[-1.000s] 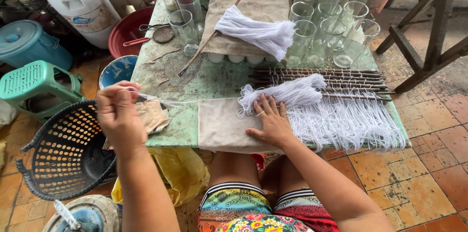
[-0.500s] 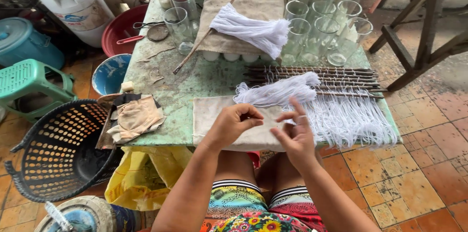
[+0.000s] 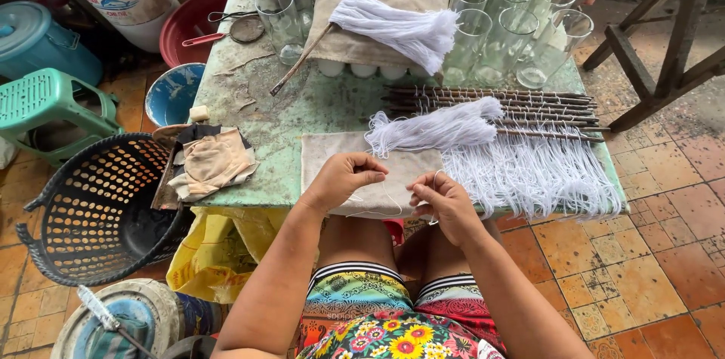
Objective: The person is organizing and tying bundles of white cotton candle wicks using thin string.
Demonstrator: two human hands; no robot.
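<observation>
Head view: both hands (image 3: 393, 187) pinch a white string (image 3: 392, 199).

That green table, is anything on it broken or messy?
The worn green table top is scratched and stained, with scraps scattered near a long thin stick lying slantwise. Crumpled beige rags hang over its left edge. No glass looks broken.

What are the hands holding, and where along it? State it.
A thin white string, pinched between left hand and right hand; each grip seems near one end, though that's hard to tell.
</observation>
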